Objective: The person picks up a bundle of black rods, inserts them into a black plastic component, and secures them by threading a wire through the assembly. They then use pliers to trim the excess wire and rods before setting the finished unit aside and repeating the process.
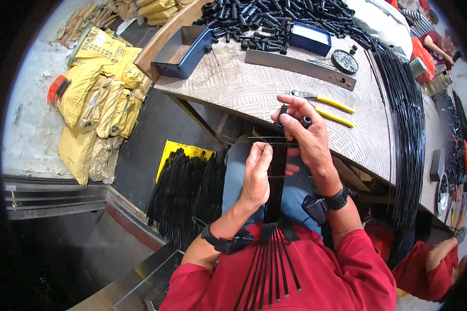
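My left hand (258, 176) is closed with thumb and fingers at the top end of a bundle of thin black ribs (276, 192), which look like umbrella ribs. The bundle runs down over my lap, and its lower ends fan out across my red shirt. A thin wire (255, 137) crosses the top of the ribs. Just above it, my right hand (312, 139) pinches a small black plastic cylinder (282, 115) between thumb and finger. A second dark cylinder (306, 122) shows among its fingers. Yellow-handled pliers (337, 103) lie on the table beyond my right hand.
A dark blue bin (184, 54), a smaller blue box (310, 39), a metal bar (301, 68) and a pile of black cylinders (264, 20) occupy the table (218, 80). Long black rods (407, 129) hang over its right side. Yellow sacks (96, 98) stand left. People work at right.
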Available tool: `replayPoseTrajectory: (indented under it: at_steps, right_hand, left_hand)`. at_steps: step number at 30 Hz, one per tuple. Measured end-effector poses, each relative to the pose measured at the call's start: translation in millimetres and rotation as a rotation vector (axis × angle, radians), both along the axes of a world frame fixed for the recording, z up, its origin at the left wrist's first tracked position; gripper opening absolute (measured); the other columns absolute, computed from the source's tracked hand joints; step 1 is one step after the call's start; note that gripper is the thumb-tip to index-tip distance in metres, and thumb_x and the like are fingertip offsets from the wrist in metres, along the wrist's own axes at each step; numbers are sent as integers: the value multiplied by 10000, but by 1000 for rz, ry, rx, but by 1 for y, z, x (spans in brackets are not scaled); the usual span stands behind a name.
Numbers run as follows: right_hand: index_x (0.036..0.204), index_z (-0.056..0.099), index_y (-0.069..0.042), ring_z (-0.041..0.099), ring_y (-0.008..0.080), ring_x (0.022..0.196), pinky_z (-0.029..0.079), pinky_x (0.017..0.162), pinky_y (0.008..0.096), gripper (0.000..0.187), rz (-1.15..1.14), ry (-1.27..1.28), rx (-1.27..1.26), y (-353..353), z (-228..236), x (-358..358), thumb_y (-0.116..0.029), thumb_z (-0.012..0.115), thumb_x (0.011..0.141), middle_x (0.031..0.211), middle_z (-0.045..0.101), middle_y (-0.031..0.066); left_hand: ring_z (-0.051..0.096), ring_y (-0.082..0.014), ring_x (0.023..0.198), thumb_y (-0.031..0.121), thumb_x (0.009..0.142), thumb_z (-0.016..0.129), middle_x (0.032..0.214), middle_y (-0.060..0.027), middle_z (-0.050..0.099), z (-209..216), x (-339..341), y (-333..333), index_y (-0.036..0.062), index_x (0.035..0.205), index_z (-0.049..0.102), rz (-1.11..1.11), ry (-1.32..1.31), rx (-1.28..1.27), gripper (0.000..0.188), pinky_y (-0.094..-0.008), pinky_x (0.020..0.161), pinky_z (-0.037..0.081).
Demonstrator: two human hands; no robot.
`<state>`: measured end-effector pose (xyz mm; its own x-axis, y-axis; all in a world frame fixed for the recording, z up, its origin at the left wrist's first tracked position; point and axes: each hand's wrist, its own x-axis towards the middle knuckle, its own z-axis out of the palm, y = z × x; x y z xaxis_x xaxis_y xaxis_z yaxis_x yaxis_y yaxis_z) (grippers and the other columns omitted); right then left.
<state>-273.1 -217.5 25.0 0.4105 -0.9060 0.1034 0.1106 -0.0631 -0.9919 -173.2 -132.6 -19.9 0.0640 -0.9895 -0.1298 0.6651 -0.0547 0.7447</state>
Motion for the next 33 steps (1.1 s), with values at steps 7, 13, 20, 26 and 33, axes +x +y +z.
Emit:
replayPoseTrajectory:
  at_steps: [7,13,20,26,33]
  right_hand:
    - [1038,591,-21,456,27,601,355,522,152,267,135,-173,216,-9,3,-28,-155,608,807,838,643,55]
    - [955,615,-31,488,24,571,350,492,144,240,261,-113,293,-12,3,-32,-183,647,772,784,654,57]
    - [886,605,-42,483,27,556,354,487,157,213,338,-178,321,-4,-2,-26,-196,672,756,761,646,64]
    - [899,600,-43,486,32,565,353,492,166,222,376,-182,326,1,-1,-24,-205,668,763,753,641,56]
    - [879,593,-44,444,27,543,324,476,164,197,352,-198,311,3,-1,-23,-187,667,766,667,572,-7]
  left_hand:
    - [634,-228,738,283,942,361,971,-218,586,10,-16,20,28,986,363,62,-99,-37,259,-291,645,521]
    - [639,-247,759,199,911,447,995,-234,578,18,-26,30,13,1041,368,123,-185,-91,240,-309,651,540]
    - [638,-254,758,207,900,471,1022,-251,567,24,-31,39,31,1132,310,132,-170,-97,332,-323,638,541]
    - [620,-281,852,125,911,428,1072,-240,539,22,-29,46,12,1170,250,67,-132,-195,334,-347,750,521]
    - [617,-277,863,118,913,419,1073,-231,545,24,-31,49,7,1195,216,47,-139,-187,365,-349,790,501]
